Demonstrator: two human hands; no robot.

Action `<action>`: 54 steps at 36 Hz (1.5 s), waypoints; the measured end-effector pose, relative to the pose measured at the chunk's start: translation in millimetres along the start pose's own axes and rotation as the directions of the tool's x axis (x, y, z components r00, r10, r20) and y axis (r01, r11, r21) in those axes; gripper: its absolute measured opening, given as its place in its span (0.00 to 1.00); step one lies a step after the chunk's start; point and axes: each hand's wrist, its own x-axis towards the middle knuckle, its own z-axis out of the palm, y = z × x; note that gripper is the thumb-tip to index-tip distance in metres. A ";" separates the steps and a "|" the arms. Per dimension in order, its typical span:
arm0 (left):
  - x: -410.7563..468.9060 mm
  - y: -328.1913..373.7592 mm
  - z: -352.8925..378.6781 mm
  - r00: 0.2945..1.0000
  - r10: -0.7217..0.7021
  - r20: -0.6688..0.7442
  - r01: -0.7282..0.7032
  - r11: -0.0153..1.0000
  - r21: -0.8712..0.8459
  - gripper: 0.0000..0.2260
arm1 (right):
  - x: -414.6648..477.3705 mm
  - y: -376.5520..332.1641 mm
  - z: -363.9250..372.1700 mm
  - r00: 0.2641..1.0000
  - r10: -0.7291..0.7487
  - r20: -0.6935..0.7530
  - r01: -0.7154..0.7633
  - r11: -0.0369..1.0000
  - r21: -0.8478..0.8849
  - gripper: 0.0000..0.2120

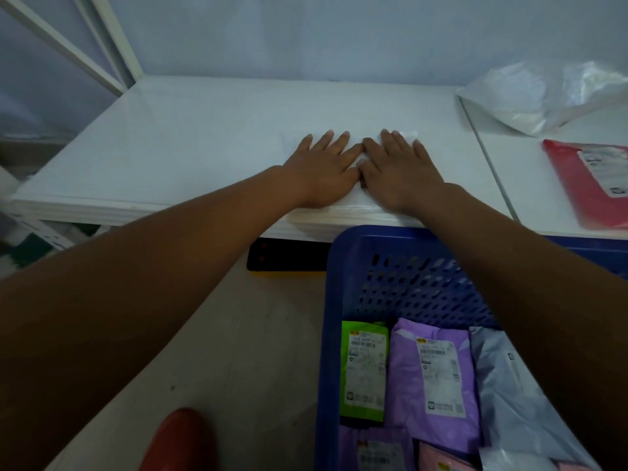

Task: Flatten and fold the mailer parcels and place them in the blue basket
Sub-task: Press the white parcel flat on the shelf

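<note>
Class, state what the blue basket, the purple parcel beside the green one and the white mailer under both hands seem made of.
Blue basket: rigid moulded plastic, likely; perforated wall. Purple parcel: thin, satiny plastic film; soft creases, stuck-on label. White mailer: probably glossy plastic film; faint sheen, though dim light leaves doubt.

Dim light; pale blue wall (339, 35); white table (170, 137); beige floor (238, 351); white frame (112, 39) at left.

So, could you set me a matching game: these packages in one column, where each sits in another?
1 white mailer
2 red mailer
3 green mailer
4 crumpled plastic bag

A in the blue basket
B under the left hand and right hand
C at the back, far right
D near right edge, label up

Pairs: 1-B, 2-D, 3-A, 4-C
</note>
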 end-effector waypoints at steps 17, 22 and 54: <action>-3.1 1.3 -0.3 1.000 -0.002 -0.016 0.002 1.000 -0.005 0.25 | -2.7 -4.3 -0.9 0.999 0.038 -0.024 -0.038 0.999 -0.012 0.29; -5.2 5.2 -2.1 0.999 0.007 -0.047 -0.004 0.999 0.054 0.25 | -4.7 -4.3 -1.1 0.997 0.068 -0.045 -0.069 0.998 -0.012 0.31; -3.2 -0.7 7.0 0.980 -0.007 -0.198 0.003 1.000 -0.018 0.27 | -7.7 -4.5 -0.5 0.995 0.031 -0.092 -0.030 0.999 0.019 0.30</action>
